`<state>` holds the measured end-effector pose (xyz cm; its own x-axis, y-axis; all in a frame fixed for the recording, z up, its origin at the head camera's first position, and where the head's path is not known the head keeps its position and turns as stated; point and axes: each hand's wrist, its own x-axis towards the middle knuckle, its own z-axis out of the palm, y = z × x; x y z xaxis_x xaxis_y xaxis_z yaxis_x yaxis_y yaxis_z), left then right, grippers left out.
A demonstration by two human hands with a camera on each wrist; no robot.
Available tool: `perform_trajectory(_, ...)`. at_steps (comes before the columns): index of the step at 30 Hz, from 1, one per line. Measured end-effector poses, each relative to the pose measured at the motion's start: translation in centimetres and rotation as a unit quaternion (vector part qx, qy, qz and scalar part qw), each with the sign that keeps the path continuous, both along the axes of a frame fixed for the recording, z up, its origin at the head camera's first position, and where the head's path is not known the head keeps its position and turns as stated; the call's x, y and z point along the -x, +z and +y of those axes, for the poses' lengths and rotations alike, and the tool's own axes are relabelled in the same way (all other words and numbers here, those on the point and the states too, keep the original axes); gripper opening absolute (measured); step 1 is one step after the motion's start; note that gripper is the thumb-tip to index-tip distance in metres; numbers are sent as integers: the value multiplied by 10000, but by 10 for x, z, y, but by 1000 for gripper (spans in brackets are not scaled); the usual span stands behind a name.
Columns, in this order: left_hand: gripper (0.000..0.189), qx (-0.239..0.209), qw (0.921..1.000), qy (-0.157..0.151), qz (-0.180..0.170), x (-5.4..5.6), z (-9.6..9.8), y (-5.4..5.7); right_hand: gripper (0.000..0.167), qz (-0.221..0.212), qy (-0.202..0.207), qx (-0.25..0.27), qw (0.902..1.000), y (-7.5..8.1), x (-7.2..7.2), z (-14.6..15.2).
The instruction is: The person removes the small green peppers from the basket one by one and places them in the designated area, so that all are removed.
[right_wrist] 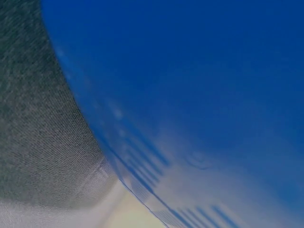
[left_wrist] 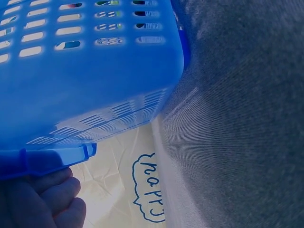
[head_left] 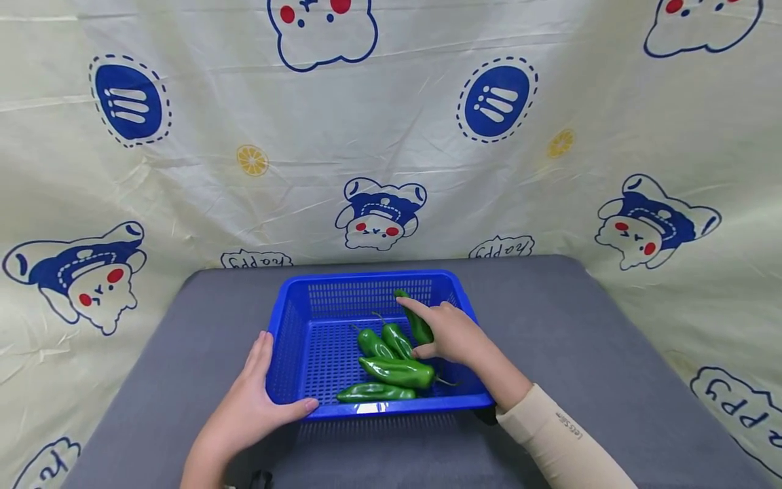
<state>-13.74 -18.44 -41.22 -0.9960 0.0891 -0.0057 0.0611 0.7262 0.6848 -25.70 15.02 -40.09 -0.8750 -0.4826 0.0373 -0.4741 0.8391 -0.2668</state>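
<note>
Pepper [head_left: 417, 324] lies inside the basket [head_left: 365, 276] at 2 o'clock, between index and thumb of the right hand [head_left: 455, 333]; both are spread wide, any grip cannot be told; four other peppers [head_left: 400, 373] lie from centre toward 5 o'clock; left hand [head_left: 255, 404], fingers straight, braces the corner at 8 o'clock; step judged as placing or taking one pepper; next move calls for sure finger control.
</note>
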Motion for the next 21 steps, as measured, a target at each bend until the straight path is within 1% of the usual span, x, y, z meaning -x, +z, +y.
perform_trajectory(3, 134, 19, 10000, -19, -1, 1, 0, 0, 97, -170, -9, 233, 9996, 0, 0, 1)
perform_trajectory(9, 133, 51, 10000, -30, -29, 2, 1, 0, 97, -377, -217, 517, 9977, 0, -1, 3)
perform_trajectory(13, 134, 40, 9999, -33, -87, 2, 1, 1, 96, -497, -196, 828, 9951, 0, -2, 6)
perform_trajectory(15, 134, 32, 9999, -11, -154, 2, 2, 2, 96, -487, -188, 987, 9937, 2, -2, 7)
perform_trajectory(21, 135, 115, 9991, 101, -401, 2, 1, 3, 96, -278, -213, 1435, 9890, 8, -6, 13)
